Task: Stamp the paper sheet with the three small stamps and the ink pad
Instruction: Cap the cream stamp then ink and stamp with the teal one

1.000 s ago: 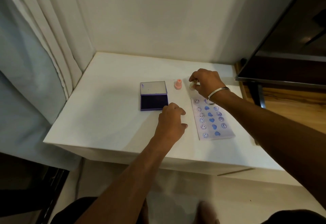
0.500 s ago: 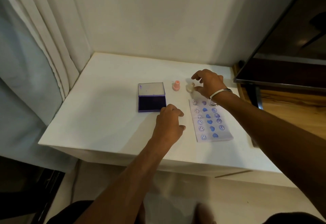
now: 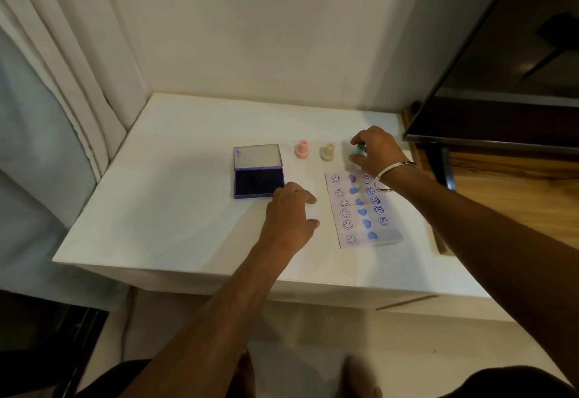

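Right hand (image 3: 374,150), right of frame centre: fingers curled round the small green plastic stamp (image 3: 357,150), just above the white paper sheet (image 3: 363,209). I judge the third column lacks one print; I would ink squarely on the open purple ink pad (image 3: 258,182), then press straight down. Left hand (image 3: 289,216) rests on the white tabletop (image 3: 175,209), fingers loosely bent, holding nothing. Pink stamp (image 3: 302,149) and cream stamp (image 3: 327,152) stand between pad and hand.
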